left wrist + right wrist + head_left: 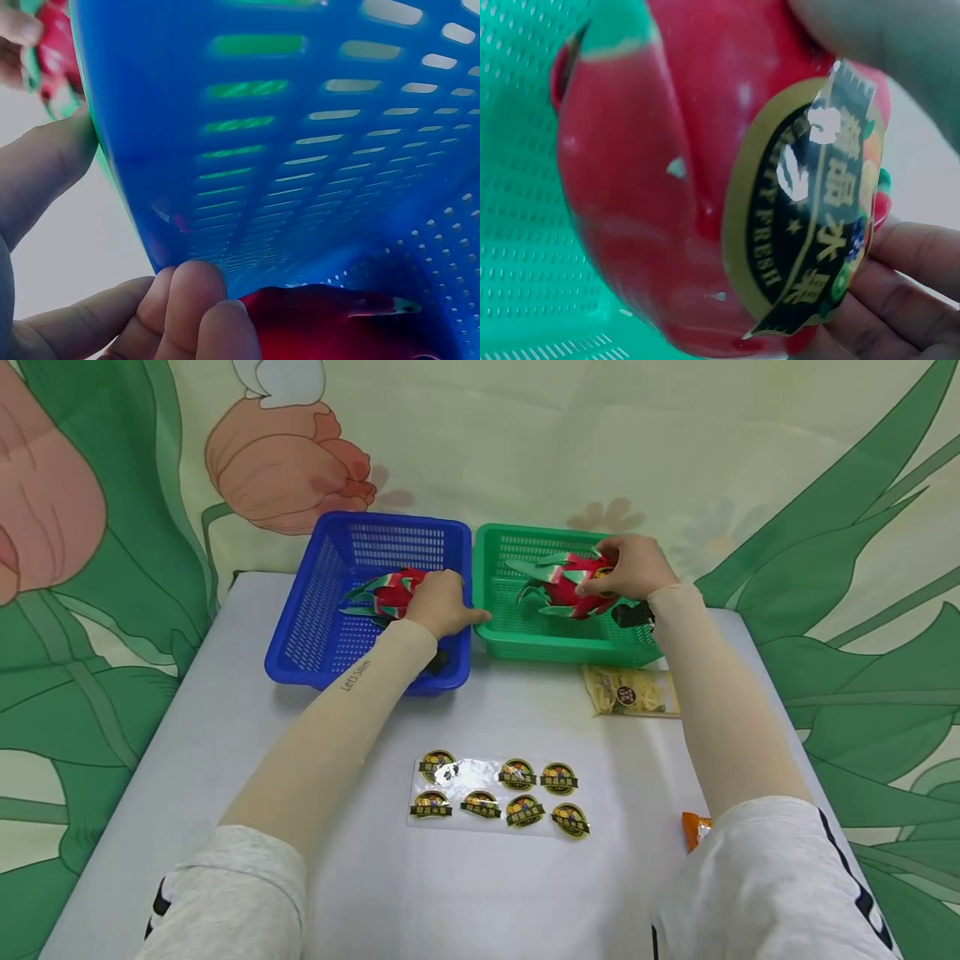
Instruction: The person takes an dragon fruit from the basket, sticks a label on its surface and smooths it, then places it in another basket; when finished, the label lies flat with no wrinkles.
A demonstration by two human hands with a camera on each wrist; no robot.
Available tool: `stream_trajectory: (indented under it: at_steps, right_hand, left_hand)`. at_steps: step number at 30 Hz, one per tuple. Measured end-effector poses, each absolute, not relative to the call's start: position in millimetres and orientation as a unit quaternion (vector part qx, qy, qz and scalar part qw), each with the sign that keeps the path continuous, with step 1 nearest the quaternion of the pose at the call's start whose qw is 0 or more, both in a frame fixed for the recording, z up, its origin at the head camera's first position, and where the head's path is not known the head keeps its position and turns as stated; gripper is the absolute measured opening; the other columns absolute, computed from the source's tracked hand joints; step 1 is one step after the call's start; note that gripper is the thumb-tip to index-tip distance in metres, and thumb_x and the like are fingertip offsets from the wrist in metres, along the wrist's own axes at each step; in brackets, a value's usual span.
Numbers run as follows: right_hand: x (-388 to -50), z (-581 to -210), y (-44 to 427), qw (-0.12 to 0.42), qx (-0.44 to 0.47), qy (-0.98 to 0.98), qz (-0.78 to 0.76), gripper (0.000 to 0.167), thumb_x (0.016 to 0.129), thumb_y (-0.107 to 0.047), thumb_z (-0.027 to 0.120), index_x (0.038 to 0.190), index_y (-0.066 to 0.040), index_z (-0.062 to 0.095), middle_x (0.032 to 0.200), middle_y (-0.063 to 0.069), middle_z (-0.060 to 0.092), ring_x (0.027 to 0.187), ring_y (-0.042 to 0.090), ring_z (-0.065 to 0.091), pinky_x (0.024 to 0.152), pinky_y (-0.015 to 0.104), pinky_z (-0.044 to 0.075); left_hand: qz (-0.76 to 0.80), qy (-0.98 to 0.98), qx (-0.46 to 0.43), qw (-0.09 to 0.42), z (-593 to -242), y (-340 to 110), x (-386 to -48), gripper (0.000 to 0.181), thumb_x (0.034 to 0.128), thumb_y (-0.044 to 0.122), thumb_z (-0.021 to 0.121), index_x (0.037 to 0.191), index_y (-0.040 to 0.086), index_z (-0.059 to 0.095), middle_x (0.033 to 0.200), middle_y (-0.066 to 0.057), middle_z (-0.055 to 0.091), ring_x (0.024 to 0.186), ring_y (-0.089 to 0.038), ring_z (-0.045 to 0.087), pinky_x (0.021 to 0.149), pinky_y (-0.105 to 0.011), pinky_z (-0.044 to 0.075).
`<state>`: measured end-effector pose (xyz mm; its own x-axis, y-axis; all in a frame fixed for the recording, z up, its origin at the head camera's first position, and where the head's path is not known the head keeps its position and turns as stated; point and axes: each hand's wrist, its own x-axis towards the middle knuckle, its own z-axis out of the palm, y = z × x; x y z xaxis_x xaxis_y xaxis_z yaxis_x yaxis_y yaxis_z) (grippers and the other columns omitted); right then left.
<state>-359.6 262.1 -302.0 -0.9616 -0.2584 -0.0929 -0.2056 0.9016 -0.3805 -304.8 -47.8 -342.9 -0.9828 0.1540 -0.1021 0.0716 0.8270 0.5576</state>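
A red dragon fruit (573, 585) with green-tipped scales is gripped by my right hand (633, 568) over the green basket (570, 650). On its side, the right wrist view shows a black-and-gold round sticker (802, 202). A second dragon fruit (393, 593) lies in the blue basket (300, 668). Over that basket's right side, my left hand (441, 603) has its fingers beside this fruit and its thumb stretched out to the green basket's rim. Whether those fingers touch the fruit cannot be told. Fruit parts are hidden behind both hands.
A clear sheet (480, 777) with several round stickers lies on the white table (487, 893). Below the green basket is a yellowish food packet (630, 691), partly covered by the right forearm. An orange packet (696, 831) shows beside the right sleeve.
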Motion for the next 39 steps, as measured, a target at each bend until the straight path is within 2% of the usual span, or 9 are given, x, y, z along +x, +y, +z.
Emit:
stream_trajectory:
  at_steps: [6, 10, 12, 15, 18, 21, 31, 35, 39]
  right_hand:
    - [-385, -317, 261, 0.071, -0.114, 0.979, -0.152, 0.050, 0.088, -0.038, 0.082, 0.106, 0.001, 0.057, 0.092, 0.016, 0.054, 0.084, 0.029, 0.045, 0.077, 0.046, 0.040]
    - [-395, -331, 265, 0.075, -0.105, 0.982, -0.140, 0.050, 0.087, -0.036, 0.083, 0.085, -0.007, 0.042, 0.075, 0.004, 0.036, 0.074, 0.023, 0.032, 0.069, 0.040, 0.030]
    - [-396, -337, 267, 0.085, -0.095, 0.982, -0.142, 0.050, 0.087, -0.035, 0.083, 0.087, -0.006, 0.043, 0.078, 0.005, 0.038, 0.076, 0.024, 0.034, 0.071, 0.041, 0.032]
    - [-395, -342, 266, 0.096, -0.080, 0.980, -0.153, 0.049, 0.089, -0.034, 0.081, 0.106, 0.001, 0.051, 0.097, 0.016, 0.051, 0.091, 0.032, 0.045, 0.080, 0.047, 0.040]
    - [-395, -343, 264, 0.096, -0.073, 0.979, -0.161, 0.064, 0.091, -0.036, 0.079, 0.130, 0.007, 0.051, 0.124, 0.028, 0.055, 0.110, 0.042, 0.049, 0.094, 0.055, 0.044]
    - [-396, -342, 262, 0.102, -0.065, 0.979, -0.162, 0.084, 0.092, -0.036, 0.078, 0.154, 0.005, 0.039, 0.153, 0.031, 0.045, 0.136, 0.047, 0.046, 0.112, 0.060, 0.042]
    - [-397, -337, 256, 0.114, -0.065, 0.976, -0.173, 0.092, 0.098, -0.040, 0.070, 0.164, 0.000, 0.021, 0.167, 0.026, 0.031, 0.150, 0.048, 0.036, 0.120, 0.061, 0.034]
    - [-386, -328, 260, 0.062, -0.058, 0.971, -0.222, 0.077, 0.104, -0.043, 0.059, 0.161, 0.000, 0.030, 0.166, 0.024, 0.034, 0.151, 0.046, 0.036, 0.120, 0.060, 0.034]
    - [-367, -313, 261, 0.001, -0.061, 0.958, -0.281, 0.061, 0.108, -0.043, 0.052, 0.151, 0.000, 0.048, 0.155, 0.025, 0.050, 0.144, 0.043, 0.046, 0.117, 0.056, 0.038]
  left_hand:
    - [0.279, 0.955, 0.067, 0.071, -344, -41, -302, 0.046, 0.0889, 0.045, 0.081, 0.099, 0.004, 0.062, 0.091, -0.010, 0.063, 0.084, -0.024, 0.060, 0.080, -0.037, 0.056]
    - [0.274, 0.956, 0.079, 0.069, -344, -37, -299, 0.044, 0.0896, 0.045, 0.080, 0.096, 0.005, 0.062, 0.087, -0.009, 0.060, 0.081, -0.022, 0.058, 0.075, -0.034, 0.052]
    - [0.275, 0.955, 0.083, 0.069, -344, -35, -297, 0.043, 0.0897, 0.044, 0.080, 0.093, 0.006, 0.060, 0.084, -0.007, 0.058, 0.078, -0.021, 0.057, 0.071, -0.032, 0.048]
    - [0.278, 0.955, 0.083, 0.067, -343, -35, -296, 0.044, 0.0893, 0.045, 0.081, 0.090, 0.007, 0.059, 0.080, -0.006, 0.054, 0.076, -0.021, 0.054, 0.068, -0.030, 0.044]
    - [0.283, 0.954, 0.077, 0.063, -342, -37, -296, 0.044, 0.0890, 0.045, 0.081, 0.093, 0.006, 0.059, 0.082, -0.007, 0.054, 0.077, -0.021, 0.054, 0.069, -0.030, 0.044]
    - [0.290, 0.952, 0.075, 0.062, -342, -39, -296, 0.044, 0.0890, 0.044, 0.081, 0.097, 0.006, 0.061, 0.085, -0.007, 0.055, 0.080, -0.021, 0.054, 0.071, -0.031, 0.045]
    - [0.282, 0.956, 0.065, 0.057, -345, -47, -302, 0.046, 0.0889, 0.047, 0.080, 0.095, 0.007, 0.061, 0.085, -0.007, 0.055, 0.079, -0.020, 0.054, 0.070, -0.031, 0.044]
    - [0.286, 0.954, 0.063, 0.060, -344, -48, -303, 0.045, 0.0895, 0.045, 0.080, 0.096, 0.006, 0.061, 0.085, -0.008, 0.056, 0.079, -0.021, 0.055, 0.070, -0.032, 0.045]
    - [0.281, 0.955, 0.064, 0.063, -342, -49, -302, 0.045, 0.0909, 0.045, 0.079, 0.099, 0.004, 0.062, 0.088, -0.009, 0.058, 0.081, -0.022, 0.055, 0.072, -0.033, 0.047]
